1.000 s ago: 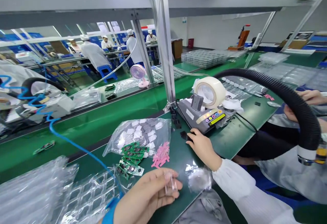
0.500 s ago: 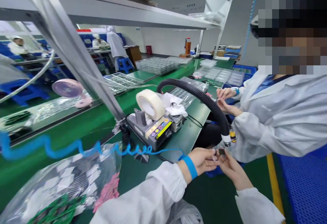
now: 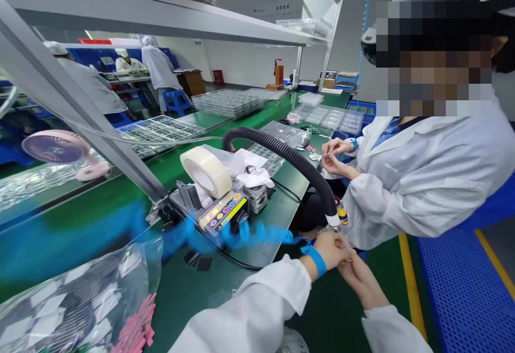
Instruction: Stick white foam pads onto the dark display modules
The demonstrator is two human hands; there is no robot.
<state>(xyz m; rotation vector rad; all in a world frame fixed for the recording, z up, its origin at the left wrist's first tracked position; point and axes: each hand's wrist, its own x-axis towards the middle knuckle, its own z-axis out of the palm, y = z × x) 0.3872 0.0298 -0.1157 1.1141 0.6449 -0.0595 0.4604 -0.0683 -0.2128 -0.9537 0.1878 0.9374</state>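
Observation:
My left hand (image 3: 330,250), with a blue wrist strap (image 3: 317,260) at the wrist, is closed with its fingertips drawn together. My right hand (image 3: 358,273) meets it from the right, its fingers bent against the left ones. Whatever lies between the fingertips is hidden by the hands. Just above them hangs the white nozzle (image 3: 332,220) of a black corrugated hose (image 3: 287,154), with a small yellow part beside it. A blue coiled cord (image 3: 257,232) runs left from the strap and is blurred.
A tape roll (image 3: 206,171) stands by a grey device with coloured buttons (image 3: 225,211). At the lower left lies a clear bag (image 3: 132,267) of white pieces, beside pink pieces (image 3: 134,326). A co-worker's hands (image 3: 336,157) are close ahead. A metal post (image 3: 88,111) slants at left.
My hands have come closer together under the nozzle, and the small dark piece seen at my right fingers is now hidden. The view has turned slightly right.

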